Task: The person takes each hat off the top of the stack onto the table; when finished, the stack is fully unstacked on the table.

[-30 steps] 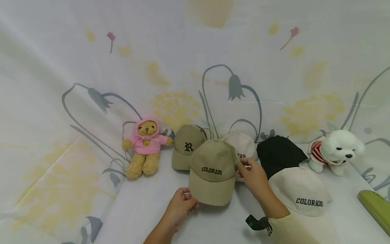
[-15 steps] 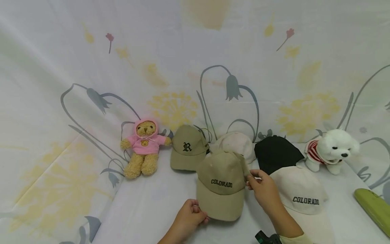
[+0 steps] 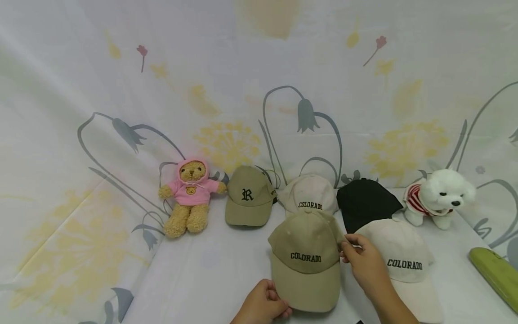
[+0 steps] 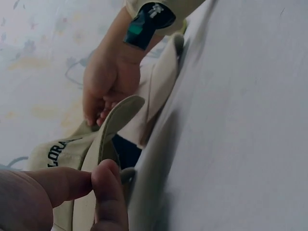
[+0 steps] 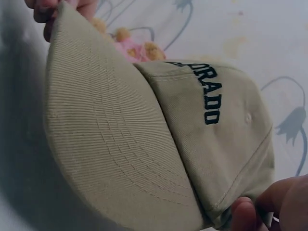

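Note:
A khaki baseball cap [image 3: 305,243] lettered COLORADO is held between both hands, its brim toward the person. My left hand [image 3: 263,303] pinches the brim's left edge between thumb and fingers, plain in the left wrist view at the fingertips [image 4: 107,180]. At the cap's right side, my right hand [image 3: 366,261] pinches the fabric near the lower crown; the right wrist view shows that thumb [image 5: 244,214] at the seam. Behind it sits a cream COLORADO cap [image 3: 311,191], partly overlapped. Another cream COLORADO cap [image 3: 404,252] lies right, partly covered by my right hand and forearm.
An olive cap [image 3: 248,198] with a letter R and a black cap [image 3: 366,202] stand in the back row. A teddy bear [image 3: 192,193] in a pink hoodie sits left, a white plush dog [image 3: 445,193] right. A green object [image 3: 493,274] lies at the right edge.
Both hands have brought the khaki cap toward the person and to the right. The olive cap and the cream cap behind are now less covered.

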Action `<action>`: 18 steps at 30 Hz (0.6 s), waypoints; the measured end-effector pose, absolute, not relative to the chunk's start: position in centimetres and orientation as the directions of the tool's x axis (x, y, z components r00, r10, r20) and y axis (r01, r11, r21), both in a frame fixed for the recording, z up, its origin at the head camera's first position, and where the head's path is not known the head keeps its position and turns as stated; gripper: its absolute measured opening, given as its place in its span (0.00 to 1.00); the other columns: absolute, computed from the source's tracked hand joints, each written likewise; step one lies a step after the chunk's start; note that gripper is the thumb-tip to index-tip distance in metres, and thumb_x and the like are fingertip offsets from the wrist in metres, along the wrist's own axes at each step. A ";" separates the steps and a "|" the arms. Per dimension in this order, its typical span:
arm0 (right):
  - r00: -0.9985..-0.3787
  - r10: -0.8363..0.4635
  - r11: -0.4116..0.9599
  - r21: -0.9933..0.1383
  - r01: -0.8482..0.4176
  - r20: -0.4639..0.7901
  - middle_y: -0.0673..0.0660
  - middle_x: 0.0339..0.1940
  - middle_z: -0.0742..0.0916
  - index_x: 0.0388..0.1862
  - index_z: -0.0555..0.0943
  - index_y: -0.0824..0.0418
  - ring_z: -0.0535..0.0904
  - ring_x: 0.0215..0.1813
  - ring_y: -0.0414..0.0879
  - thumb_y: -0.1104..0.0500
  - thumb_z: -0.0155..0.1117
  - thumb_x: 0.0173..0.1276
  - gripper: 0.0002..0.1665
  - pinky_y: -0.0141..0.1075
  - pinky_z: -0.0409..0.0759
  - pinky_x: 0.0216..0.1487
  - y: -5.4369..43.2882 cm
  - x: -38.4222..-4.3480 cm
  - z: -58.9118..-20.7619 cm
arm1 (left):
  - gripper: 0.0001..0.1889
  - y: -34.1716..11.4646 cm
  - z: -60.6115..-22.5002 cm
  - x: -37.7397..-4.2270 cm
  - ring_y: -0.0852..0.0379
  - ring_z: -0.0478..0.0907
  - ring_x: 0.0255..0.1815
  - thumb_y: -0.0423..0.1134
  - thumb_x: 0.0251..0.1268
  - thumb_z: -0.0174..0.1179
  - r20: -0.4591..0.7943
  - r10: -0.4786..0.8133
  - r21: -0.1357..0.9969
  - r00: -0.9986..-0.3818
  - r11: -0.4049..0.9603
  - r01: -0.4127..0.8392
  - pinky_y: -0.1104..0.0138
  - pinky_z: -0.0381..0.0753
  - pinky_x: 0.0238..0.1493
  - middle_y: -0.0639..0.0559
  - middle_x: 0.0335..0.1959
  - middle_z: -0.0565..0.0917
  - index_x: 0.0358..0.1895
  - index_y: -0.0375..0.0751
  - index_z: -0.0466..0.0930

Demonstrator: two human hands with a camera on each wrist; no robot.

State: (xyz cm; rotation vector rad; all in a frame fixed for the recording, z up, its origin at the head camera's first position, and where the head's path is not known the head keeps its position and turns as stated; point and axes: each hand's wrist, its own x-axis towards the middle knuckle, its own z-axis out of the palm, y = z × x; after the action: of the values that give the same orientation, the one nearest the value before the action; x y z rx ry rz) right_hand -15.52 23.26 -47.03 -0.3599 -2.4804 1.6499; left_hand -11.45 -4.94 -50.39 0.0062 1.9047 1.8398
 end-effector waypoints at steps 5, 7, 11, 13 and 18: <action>-0.952 0.305 0.417 -0.893 0.167 -0.036 0.60 0.41 0.89 0.60 0.80 0.65 0.85 0.38 0.41 0.57 0.59 0.81 0.17 0.32 0.85 0.38 24.0 -15.0 -47.3 | 0.16 -4.0 -50.7 -11.1 0.56 0.88 0.31 0.26 0.63 0.66 -0.347 0.356 0.938 -0.868 0.128 -0.323 0.67 0.89 0.38 0.44 0.32 0.85 0.49 0.32 0.72; -0.949 0.313 0.424 -0.887 0.183 -0.047 0.60 0.43 0.89 0.61 0.80 0.65 0.85 0.38 0.40 0.57 0.59 0.81 0.17 0.31 0.85 0.37 24.3 -15.0 -47.5 | 0.15 -3.6 -50.8 -11.1 0.57 0.88 0.31 0.27 0.64 0.66 -0.358 0.362 0.934 -0.861 0.146 -0.326 0.67 0.88 0.37 0.44 0.32 0.85 0.50 0.33 0.72; -0.945 0.325 0.432 -0.881 0.191 -0.045 0.62 0.45 0.89 0.61 0.80 0.67 0.85 0.37 0.38 0.59 0.58 0.80 0.17 0.28 0.85 0.37 24.7 -15.0 -48.0 | 0.14 -3.0 -51.2 -11.2 0.57 0.87 0.28 0.28 0.65 0.67 -0.366 0.352 0.929 -0.861 0.190 -0.317 0.66 0.88 0.35 0.46 0.31 0.86 0.50 0.33 0.74; -0.945 0.325 0.437 -0.881 0.182 -0.034 0.63 0.45 0.90 0.60 0.80 0.68 0.85 0.36 0.38 0.60 0.59 0.80 0.17 0.28 0.85 0.36 24.9 -15.0 -48.3 | 0.14 -2.9 -51.3 -11.3 0.58 0.86 0.26 0.30 0.64 0.69 -0.352 0.334 0.931 -0.875 0.224 -0.289 0.66 0.87 0.33 0.47 0.29 0.85 0.49 0.32 0.75; -0.944 0.330 0.463 -0.869 0.171 -0.010 0.64 0.45 0.90 0.59 0.80 0.69 0.86 0.37 0.38 0.61 0.58 0.79 0.16 0.27 0.84 0.36 25.1 -15.3 -49.0 | 0.15 -2.6 -51.4 -11.9 0.59 0.83 0.23 0.33 0.61 0.72 -0.292 0.295 0.921 -0.910 0.344 -0.184 0.68 0.84 0.29 0.50 0.26 0.82 0.46 0.33 0.78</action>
State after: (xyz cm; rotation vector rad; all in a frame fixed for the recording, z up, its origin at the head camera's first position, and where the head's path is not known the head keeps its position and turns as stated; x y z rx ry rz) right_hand -15.29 25.09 -49.01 -0.4404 -2.5472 1.4855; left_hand -11.90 -2.56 -51.41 0.0967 2.2043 1.5902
